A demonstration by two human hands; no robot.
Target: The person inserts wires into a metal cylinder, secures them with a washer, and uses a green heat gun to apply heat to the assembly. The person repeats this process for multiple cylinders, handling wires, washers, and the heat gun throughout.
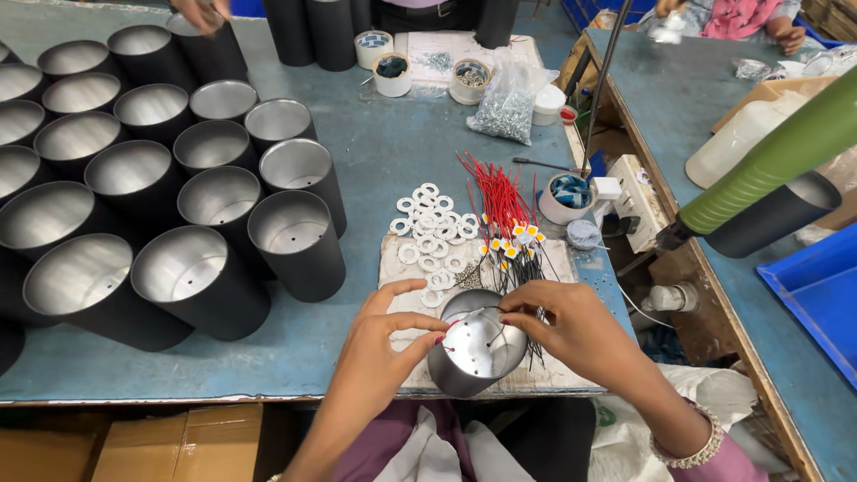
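Item in hand: one short cylindrical metal can with a dark outer wall and bright silvery inside (476,350), sitting tilted on a pale work pad (402,268) at the near edge of the blue-grey table (375,152). The left hand (379,344) is gripping the can's left rim, fingers curled over the lip. The right hand (571,326) is pinching thin dark wire leads (494,330) at the right rim, fingers narrowed on them.

Step, as judged: the leads appear to be going into the can through small holes in its base; the following move would seem to be calling for fine fingertip guidance while the can is kept steady.

Stock nearby: a pile of white flat ring washers (431,232), too many and too overlapped to count; one bundle of red-wired small yellow square lamp chips (504,219), number not countable; roughly sixteen matching open dark cans (192,214) standing in rows to the left; one clear bag of silver screws (509,103); several small white round tubs (391,76) at the far side; another person's hands working at the far right
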